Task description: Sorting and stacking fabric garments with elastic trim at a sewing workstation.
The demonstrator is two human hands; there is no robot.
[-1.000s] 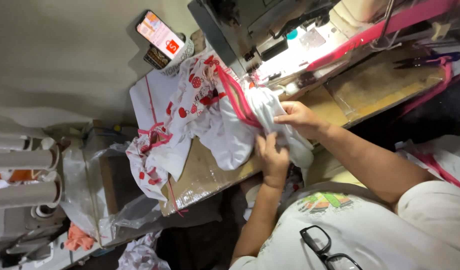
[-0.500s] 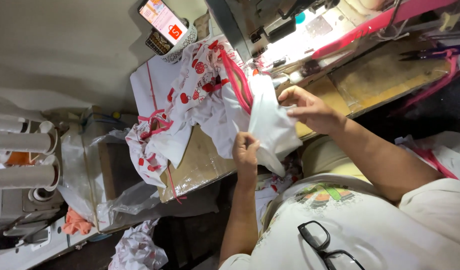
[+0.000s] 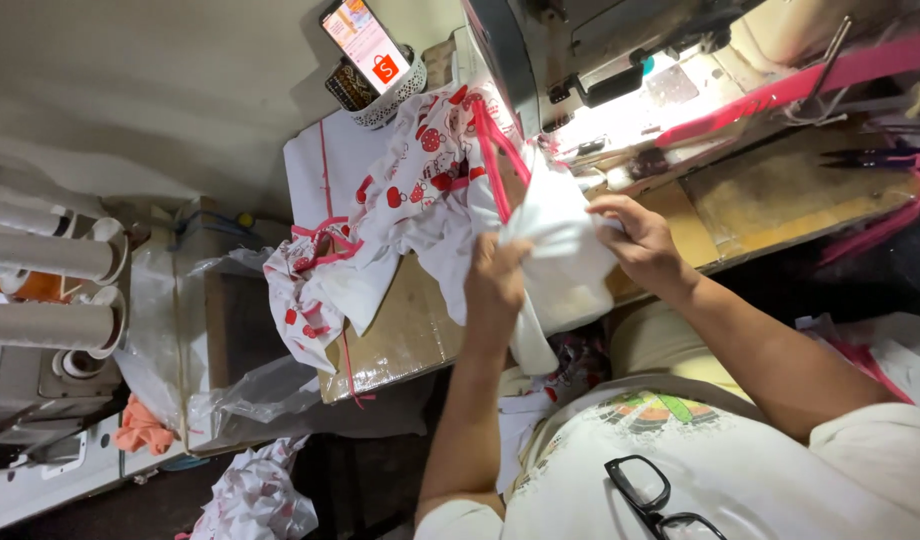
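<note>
Both hands are on the white fabric (image 3: 565,265), which is bunched up just in front of the sewing machine (image 3: 620,60), over the near edge of the wooden table (image 3: 780,205). The left hand (image 3: 495,290) has its back to the camera, fingers curled together into the cloth, gripping a fold from the side away from the machine head. The right hand (image 3: 640,240) comes in from the other side, thumb and fingers pinching the top of the same bundle, knuckles bent, fingertips buried in the white cloth.

Pink trim (image 3: 490,160) runs up out of the bundle toward the machine's needle area, where a lamp lights the bed brightly. Beside the machine, away from the right hand, lies a heap of white cloth printed with red shapes (image 3: 420,180), edged in pink; it spills over the table's far end and hangs down. Behind that heap, against the wall, a phone (image 3: 365,45) with a lit screen leans in a small patterned basket (image 3: 385,95).

On the other side of the machine, pink strips (image 3: 880,225) trail across the table. Nearest the camera, black-framed glasses (image 3: 660,500) hang at the neck of the person's white shirt.
</note>
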